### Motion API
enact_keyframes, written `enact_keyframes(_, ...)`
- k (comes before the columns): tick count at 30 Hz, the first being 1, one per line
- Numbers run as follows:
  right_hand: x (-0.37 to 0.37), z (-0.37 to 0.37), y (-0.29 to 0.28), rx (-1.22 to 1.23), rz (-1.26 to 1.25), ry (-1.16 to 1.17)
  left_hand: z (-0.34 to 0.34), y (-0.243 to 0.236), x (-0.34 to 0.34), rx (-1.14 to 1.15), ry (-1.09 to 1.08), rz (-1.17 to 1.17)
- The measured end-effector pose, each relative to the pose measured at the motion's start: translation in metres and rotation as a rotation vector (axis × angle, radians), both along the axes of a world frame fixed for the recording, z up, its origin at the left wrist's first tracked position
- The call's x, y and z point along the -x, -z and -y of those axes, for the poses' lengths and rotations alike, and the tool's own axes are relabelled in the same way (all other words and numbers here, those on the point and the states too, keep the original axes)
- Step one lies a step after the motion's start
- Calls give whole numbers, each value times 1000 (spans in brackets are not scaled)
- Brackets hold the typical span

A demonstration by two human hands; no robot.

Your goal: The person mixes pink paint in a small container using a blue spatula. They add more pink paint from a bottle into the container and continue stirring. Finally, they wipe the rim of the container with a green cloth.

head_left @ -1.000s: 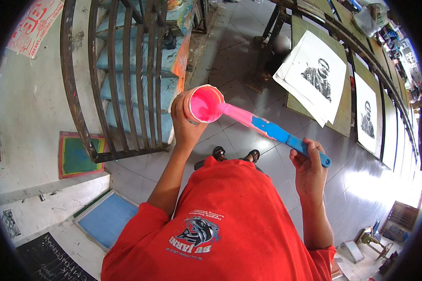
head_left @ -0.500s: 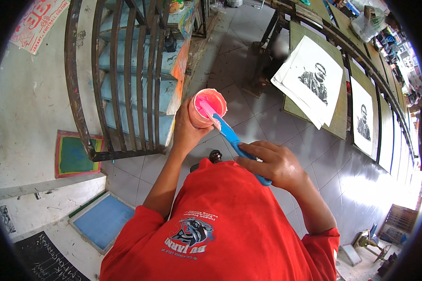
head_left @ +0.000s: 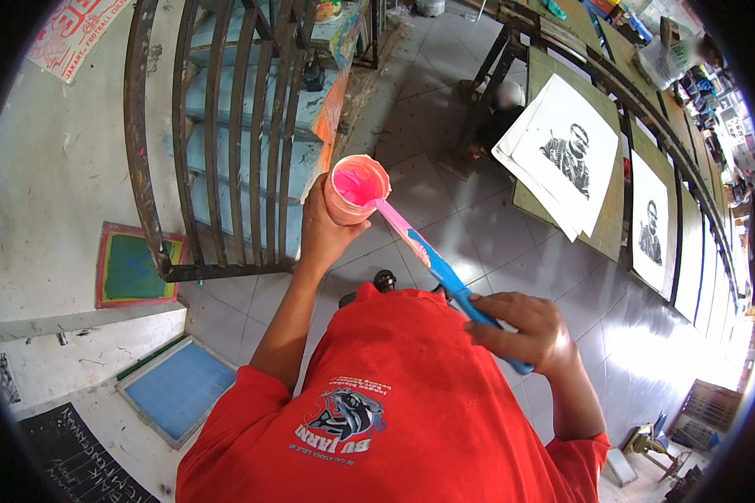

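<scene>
My left hand (head_left: 325, 235) is wrapped round a pale orange plastic tub (head_left: 342, 206), tilted so that its mouth shows. Bright pink paint (head_left: 357, 184) coats the inside. In my right hand (head_left: 528, 333) is a long blue spatula (head_left: 455, 286), gripped by its handle between thumb and fingers. Pink paint covers the blade, whose tip is at the right side of the tub's rim. Part of the handle's end sticks out below my right hand.
On the right, sheets printed with a black portrait (head_left: 569, 159) lie on slanted green boards (head_left: 602, 230) along a dark rail. A dark metal railing (head_left: 242, 168) fronts blue steps on the left. Framed screens (head_left: 179, 391) lean by the white wall. Grey tiles (head_left: 419, 180) cover the floor.
The spatula's blade has come out of the tub to its rim as my right hand moved down and right. The tub has shifted slightly left in view.
</scene>
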State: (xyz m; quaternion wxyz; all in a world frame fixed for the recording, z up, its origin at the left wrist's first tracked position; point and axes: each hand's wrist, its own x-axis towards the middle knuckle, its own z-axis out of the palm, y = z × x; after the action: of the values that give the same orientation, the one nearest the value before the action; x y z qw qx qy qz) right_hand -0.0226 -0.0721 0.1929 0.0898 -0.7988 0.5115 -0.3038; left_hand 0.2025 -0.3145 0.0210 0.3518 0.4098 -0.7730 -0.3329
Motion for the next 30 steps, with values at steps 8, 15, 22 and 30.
enact_keyframes(8,-15,19,66,122,1541,518,-16,-12,26,-25,-43,-167)
enact_keyframes(15,-44,77,90,-100,2390,462,-35,-38,73,-45,6,-327)
enact_keyframes(22,-43,64,101,-82,2309,576,-25,-55,76,-1,-48,-361)
enact_keyframes(30,-32,14,96,-92,2095,715,-5,-39,58,66,-82,-298)
